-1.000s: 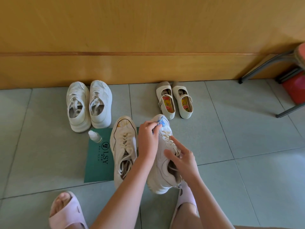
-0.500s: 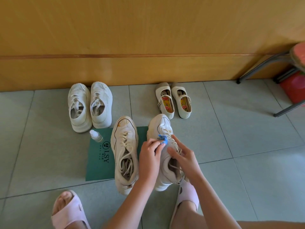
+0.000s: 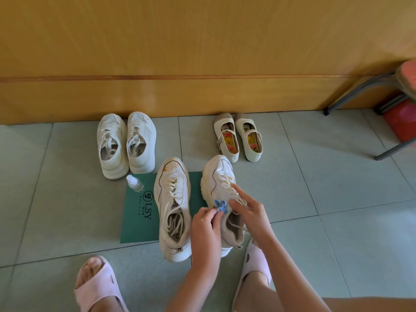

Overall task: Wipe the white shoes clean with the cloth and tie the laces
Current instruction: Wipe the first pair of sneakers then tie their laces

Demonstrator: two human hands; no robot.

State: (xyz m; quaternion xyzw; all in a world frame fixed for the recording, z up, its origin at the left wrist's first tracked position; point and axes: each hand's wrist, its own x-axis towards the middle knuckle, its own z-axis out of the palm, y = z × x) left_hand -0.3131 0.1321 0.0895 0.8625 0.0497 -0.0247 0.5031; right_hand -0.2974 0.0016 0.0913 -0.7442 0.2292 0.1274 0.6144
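Fingertips [image 3: 215,213] of left hand [image 3: 205,225] pinch blue cloth [image 3: 220,205], mostly hidden, against shoe [image 3: 217,176]; right hand [image 3: 251,210] spread over laces [image 3: 227,180], grip unclear; shoe straddles mat [image 3: 135,221] edge.

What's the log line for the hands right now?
step: wiping | left hand: pinches blue cloth against right sneaker | right hand: rests on its laces | laces: untied

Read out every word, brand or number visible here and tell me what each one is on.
"LSY" with a round logo: on the green mat; smaller print beside it unreadable.
Tongue label on the near left sneaker: blurred, unreadable.
Heel tabs on it and the near right sneaker: too small to read.
Label inside a far sneaker: blurred.
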